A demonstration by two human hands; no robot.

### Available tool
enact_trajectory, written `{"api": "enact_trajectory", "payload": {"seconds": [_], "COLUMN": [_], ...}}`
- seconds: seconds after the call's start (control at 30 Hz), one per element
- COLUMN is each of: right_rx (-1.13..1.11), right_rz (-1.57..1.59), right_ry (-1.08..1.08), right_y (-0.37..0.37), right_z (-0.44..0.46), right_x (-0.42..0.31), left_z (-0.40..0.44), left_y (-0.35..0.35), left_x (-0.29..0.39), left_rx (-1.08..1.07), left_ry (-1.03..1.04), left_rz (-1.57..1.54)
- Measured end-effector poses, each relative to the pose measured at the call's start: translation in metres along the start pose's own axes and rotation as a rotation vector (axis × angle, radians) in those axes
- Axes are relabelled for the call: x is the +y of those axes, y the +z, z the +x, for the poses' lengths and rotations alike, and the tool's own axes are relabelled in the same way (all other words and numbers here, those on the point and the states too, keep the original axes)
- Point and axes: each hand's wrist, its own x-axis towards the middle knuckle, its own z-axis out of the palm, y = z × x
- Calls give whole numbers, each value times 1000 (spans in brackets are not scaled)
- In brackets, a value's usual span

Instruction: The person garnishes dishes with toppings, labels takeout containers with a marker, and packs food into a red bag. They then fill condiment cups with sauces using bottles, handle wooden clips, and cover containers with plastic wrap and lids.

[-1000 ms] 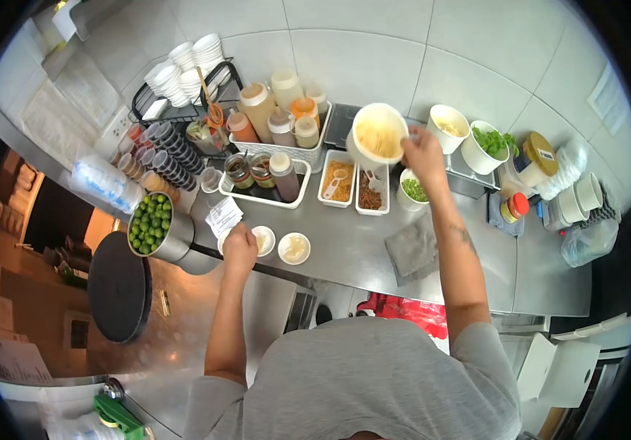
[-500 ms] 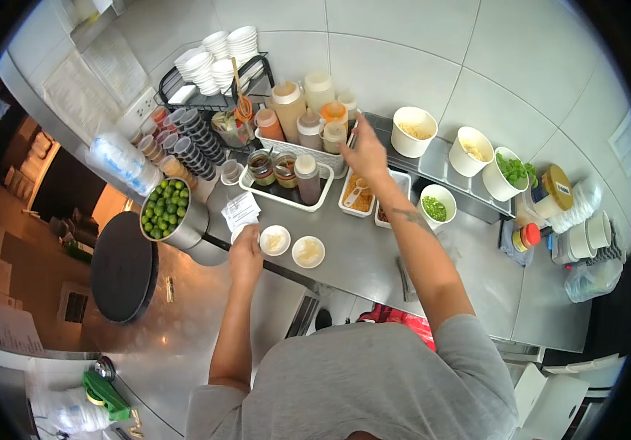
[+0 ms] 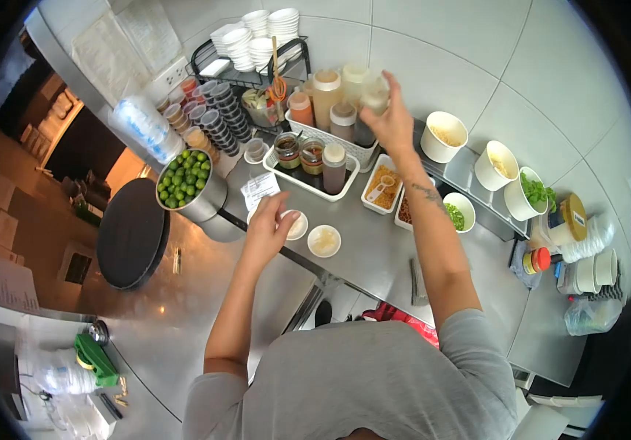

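Observation:
My right hand (image 3: 392, 121) is at the back row of bottles, thumb and fingers around a pale translucent squeeze bottle (image 3: 374, 94) that is blurred and raised above its neighbours. My left hand (image 3: 265, 231) is over the small white dishes at the counter's front edge, thumb and forefinger apart, with nothing seen between them. It partly covers one dish (image 3: 297, 226) and hides most of another white rim to the left. Beside it, a dish (image 3: 323, 240) holds a pale food. Behind these, a white tray (image 3: 308, 192) carries two jars and a dark-filled bottle (image 3: 334, 169).
A pot of green limes (image 3: 183, 180) stands at left, its handle pointing toward my left hand. Containers of orange crumbs (image 3: 385, 180) and chopped greens (image 3: 458, 213) sit near my right forearm. White tubs (image 3: 444, 137) line the raised shelf. A paper slip (image 3: 259, 189) lies behind the dishes.
The view has shifted. My right hand has taken hold of a squeeze bottle and raised it. My left hand has opened and moved over the dishes.

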Motion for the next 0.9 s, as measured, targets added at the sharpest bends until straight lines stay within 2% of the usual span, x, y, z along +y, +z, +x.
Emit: {"api": "enact_trajectory", "payload": {"seconds": [0.03,0.13,0.23,0.27,0.33,0.37,0.4,0.47,0.5,0.6,0.7,0.8,0.9], "right_rx": [5,-52,-338,-440,-612,-708,-803,-925,-913,-892,-1117,-1093,-1030], "right_rz": [6,152,565,749,841,943,1047,713,583,183,-59,-82,22], "right_ry": [22,-100,-29,46,92,145,199,192,121,-115,148,134,168], "right_y": [-11,-40,-55,-56,-50,-37,-26,-31,-24,-17,-20,-17,-16], "right_z": [12,22,3,-7,-29,-44,-57,-69,-83,-137,-175,-201,-209], "right_x": [-14,-57,-112,-133,-150,-150,-146,-140,-128,-85,-65,-53,-49], "left_z": [8,31,48,47,42,33,22,0,-10,-35,-50,-58,-57], "left_y": [-3,-11,-24,-26,-34,-43,-48,-59,-66,-86,-89,-84,-84], "left_x": [9,35,64,62,58,61,55,39,32,7,-30,-58,-72], "left_rx": [-19,72,129,89,12,-81,-86,-98,-97,-219,-365,-451,-480], "left_ry": [-25,80,184,176,159,53,-39,-216,-306,-544,-633,-650,-656], "left_rz": [5,-8,-104,-159,-271,-402,-439,-506,-464,-76,139,204,215]}}
